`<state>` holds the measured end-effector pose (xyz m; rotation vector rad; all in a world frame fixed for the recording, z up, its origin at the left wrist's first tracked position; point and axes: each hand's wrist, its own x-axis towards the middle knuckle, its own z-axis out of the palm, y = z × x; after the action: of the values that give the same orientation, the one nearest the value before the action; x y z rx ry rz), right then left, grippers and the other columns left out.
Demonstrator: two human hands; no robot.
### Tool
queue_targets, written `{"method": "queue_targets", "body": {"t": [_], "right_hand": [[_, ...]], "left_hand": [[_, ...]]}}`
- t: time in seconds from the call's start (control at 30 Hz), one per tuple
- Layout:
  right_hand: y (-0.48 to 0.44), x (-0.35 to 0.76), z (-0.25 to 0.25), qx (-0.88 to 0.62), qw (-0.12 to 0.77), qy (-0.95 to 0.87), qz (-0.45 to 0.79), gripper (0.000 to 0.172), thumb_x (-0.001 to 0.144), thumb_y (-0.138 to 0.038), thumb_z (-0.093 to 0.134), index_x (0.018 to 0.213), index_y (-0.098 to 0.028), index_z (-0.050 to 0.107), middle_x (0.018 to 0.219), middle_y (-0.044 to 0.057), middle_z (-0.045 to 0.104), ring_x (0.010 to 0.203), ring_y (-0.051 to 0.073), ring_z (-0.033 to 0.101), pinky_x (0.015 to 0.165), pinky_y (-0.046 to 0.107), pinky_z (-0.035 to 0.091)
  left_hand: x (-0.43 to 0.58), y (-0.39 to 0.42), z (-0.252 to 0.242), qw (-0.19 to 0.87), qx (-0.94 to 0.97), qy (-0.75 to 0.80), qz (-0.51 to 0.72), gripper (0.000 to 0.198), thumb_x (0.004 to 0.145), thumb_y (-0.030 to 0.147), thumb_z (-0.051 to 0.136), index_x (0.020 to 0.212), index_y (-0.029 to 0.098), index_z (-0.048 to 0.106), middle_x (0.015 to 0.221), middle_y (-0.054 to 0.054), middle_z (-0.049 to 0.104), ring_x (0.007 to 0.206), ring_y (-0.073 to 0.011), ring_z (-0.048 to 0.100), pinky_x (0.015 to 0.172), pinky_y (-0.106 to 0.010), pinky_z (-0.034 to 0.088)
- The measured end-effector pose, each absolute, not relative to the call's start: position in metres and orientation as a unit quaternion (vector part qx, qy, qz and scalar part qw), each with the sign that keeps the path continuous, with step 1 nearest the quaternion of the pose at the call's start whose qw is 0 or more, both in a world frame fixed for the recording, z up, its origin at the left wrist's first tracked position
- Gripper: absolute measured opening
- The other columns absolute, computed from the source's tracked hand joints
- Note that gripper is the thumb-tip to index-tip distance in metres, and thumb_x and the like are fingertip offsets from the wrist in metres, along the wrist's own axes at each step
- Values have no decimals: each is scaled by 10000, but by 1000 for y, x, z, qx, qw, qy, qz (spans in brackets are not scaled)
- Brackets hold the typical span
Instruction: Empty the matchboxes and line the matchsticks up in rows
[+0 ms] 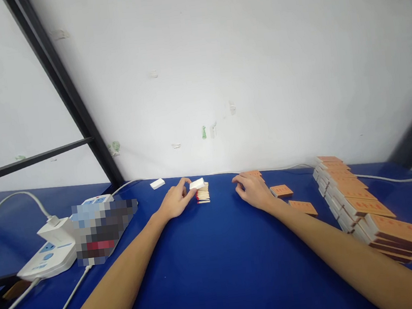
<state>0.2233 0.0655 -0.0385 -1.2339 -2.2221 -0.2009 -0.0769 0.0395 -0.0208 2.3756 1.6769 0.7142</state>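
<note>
My left hand [175, 200] grips a white matchbox tray [196, 184] between thumb and fingers. Directly below and partly behind the tray lies a small row of matches [203, 194], pale sticks with red heads toward the left. Another white tray [157, 184] rests on the blue table farther left. To the right, my right hand [252, 190] hovers low over the table with loosely bent fingers apart, holding nothing. Beside it are orange matchboxes: one partly hidden behind the hand [255, 172], a second box [281, 191] and a third box [303, 208] near my forearm.
A tall stack of orange matchboxes [359, 196] stands at the right. On the left are a white power strip [50, 259] with a plugged-in charger [57, 233], cables, and a blurred-out item [105, 230]. The blue table [211, 263] meets a white wall [219, 73] at the back.
</note>
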Motion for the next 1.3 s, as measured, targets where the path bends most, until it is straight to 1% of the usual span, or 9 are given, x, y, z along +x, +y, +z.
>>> {"method": "queue_targets", "body": {"t": [0.1,0.2,0.3,0.4,0.7,1.0,1.1,1.23,1.3], "right_hand": [[48,208,-31,-394,248,-881,-88,252,895,-110,484,1011,-184,695,1009,79,704,903,208,640,828,328,439],[25,185,-25,-350,206,-913,-41,210,925,-202,501,994,-196,700,949,51,680,797,176,613,764,316,416],[11,171,-21,-340,160,-927,-8,297,965,-324,491,1167,-221,681,1007,57,644,819,179,598,764,323,407],[10,171,-19,-326,127,-937,-8,383,1001,-398,426,1291,-246,625,1051,80,603,883,204,581,804,354,406],[9,175,-14,-330,97,-939,-11,459,1022,-448,340,1397,-258,524,1133,127,556,966,245,553,877,442,419],[11,174,-20,-323,159,-933,-11,379,1006,-325,394,1319,-215,576,1087,86,583,929,207,573,829,347,429],[16,175,-16,-339,165,-926,-15,347,989,-273,399,1272,-214,592,1099,81,601,929,206,588,827,345,416],[25,188,3,-414,214,-885,19,301,898,-263,487,1181,-186,554,1139,98,603,1004,236,570,836,357,402],[27,202,13,-447,253,-856,59,248,846,-269,506,1080,-192,534,1044,72,617,909,217,564,767,327,401]], "left_hand": [[-86,43,-19,-28,736,640,216,446,973,568,372,1246,228,469,725,-6,647,703,-244,642,632,-306,399],[-96,46,-19,-84,686,703,165,474,957,561,384,1261,210,480,890,-92,711,851,-317,687,700,-357,457],[-102,48,-19,-84,654,739,138,458,944,550,385,1211,200,511,1038,-149,717,943,-362,690,748,-409,492],[-103,49,-19,-88,623,766,134,454,929,533,389,1190,187,525,1099,-172,705,975,-386,686,773,-447,508],[-108,48,-20,-71,578,803,125,479,916,513,393,1194,155,547,1110,-187,702,1006,-400,680,795,-472,521],[-112,50,-24,-89,558,813,142,533,909,480,429,1299,127,516,1185,-206,638,987,-385,664,791,-465,517],[-111,46,-24,-114,570,799,153,516,920,464,435,1337,175,523,1238,-194,584,1098,-376,599,845,-460,497],[-107,41,-21,-159,639,727,195,423,931,409,459,1287,226,595,1237,-161,554,1159,-345,524,911,-455,458],[-102,41,-20,-166,677,680,228,377,939,379,459,1235,222,631,1210,-150,557,1133,-328,530,919,-456,449]]}}
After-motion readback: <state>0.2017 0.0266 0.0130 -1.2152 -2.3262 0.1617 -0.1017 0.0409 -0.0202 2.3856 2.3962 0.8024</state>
